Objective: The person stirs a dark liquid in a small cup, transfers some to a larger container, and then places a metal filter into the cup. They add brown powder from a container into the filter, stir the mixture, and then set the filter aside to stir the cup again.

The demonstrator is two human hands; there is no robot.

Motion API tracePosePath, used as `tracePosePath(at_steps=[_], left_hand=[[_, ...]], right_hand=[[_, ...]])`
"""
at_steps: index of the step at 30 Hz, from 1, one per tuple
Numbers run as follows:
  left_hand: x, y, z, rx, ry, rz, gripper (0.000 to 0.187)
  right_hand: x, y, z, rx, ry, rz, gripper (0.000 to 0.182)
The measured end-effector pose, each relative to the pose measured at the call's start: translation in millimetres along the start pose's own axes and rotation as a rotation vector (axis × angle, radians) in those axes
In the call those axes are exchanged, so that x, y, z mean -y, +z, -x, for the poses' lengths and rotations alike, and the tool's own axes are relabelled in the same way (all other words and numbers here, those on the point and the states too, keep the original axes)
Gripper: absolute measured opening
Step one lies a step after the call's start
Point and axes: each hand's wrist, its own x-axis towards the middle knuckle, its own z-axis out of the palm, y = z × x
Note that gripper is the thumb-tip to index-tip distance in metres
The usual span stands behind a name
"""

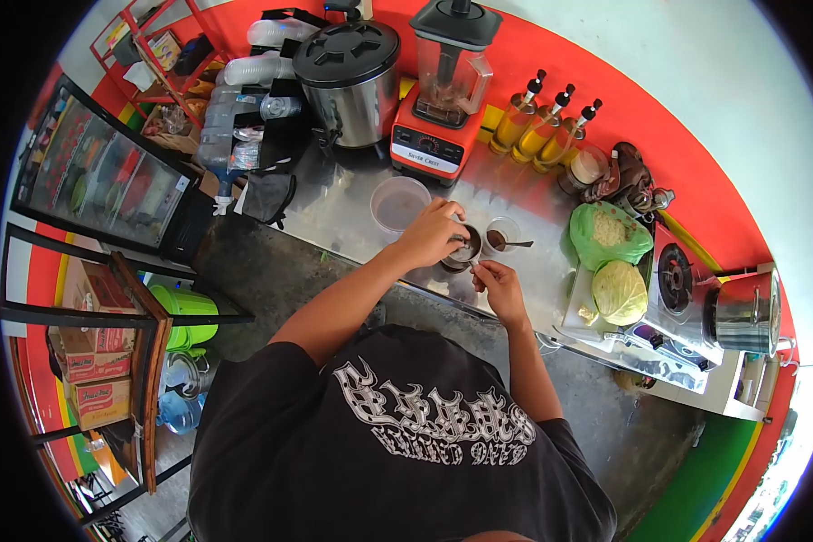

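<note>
A small metal strainer or cup (463,254) with pale contents is at the front edge of the steel counter. My left hand (436,232) reaches over its rim from the left, fingers bent down at it; whether they pinch anything is hidden. The fingers of my right hand (497,281) are closed on its short handle at the right. Just behind stands a clear cup (500,230) holding dark powder, with a spoon (519,244) leaning out to the right. A clear round plastic tub (399,204) sits to the left of my left hand.
Along the wall stand a steel dispenser (357,86), a red blender (438,135) and oil bottles (537,131). At the right are a green bag (609,232), a cabbage (620,294), a gas stove (677,269) and a steel pot (747,312). A black mask (268,196) lies at the left end.
</note>
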Motion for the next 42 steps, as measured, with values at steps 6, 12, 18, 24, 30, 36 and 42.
tracePosePath(at_steps=[6, 12, 18, 24, 30, 36, 42], left_hand=[[13.9, -34.8, 2.8, -0.227, -0.027, 0.091, 0.038], [58.4, -70.1, 42.5, -0.330, -0.224, 0.025, 0.079], [77.5, -64.2, 70.7, -0.237, -0.371, 0.289, 0.132], [94.2, -41.6, 75.3, -0.259, -0.434, 0.457, 0.143], [111.3, -29.2, 78.0, -0.285, -0.443, 0.531, 0.143], [122.6, -12.6, 81.9, -0.315, -0.382, 0.617, 0.139], [122.8, 12.3, 70.8, -0.463, -0.231, 0.511, 0.127]], right_hand=[[11.7, -2.0, -6.5, -0.019, -0.027, 0.025, 0.019], [32.2, -0.1, -28.0, -0.006, -0.110, -0.012, 0.021], [63.1, 33.0, -59.3, 0.077, -0.102, 0.060, 0.022], [64.8, 69.1, -97.9, 0.282, -0.107, 0.131, 0.021], [63.3, 85.7, -110.4, 0.276, -0.108, 0.207, 0.020], [61.9, 105.1, -89.0, -0.036, -0.306, 0.589, 0.076], [39.7, 134.2, -95.2, -0.055, -0.475, 0.599, 0.148]])
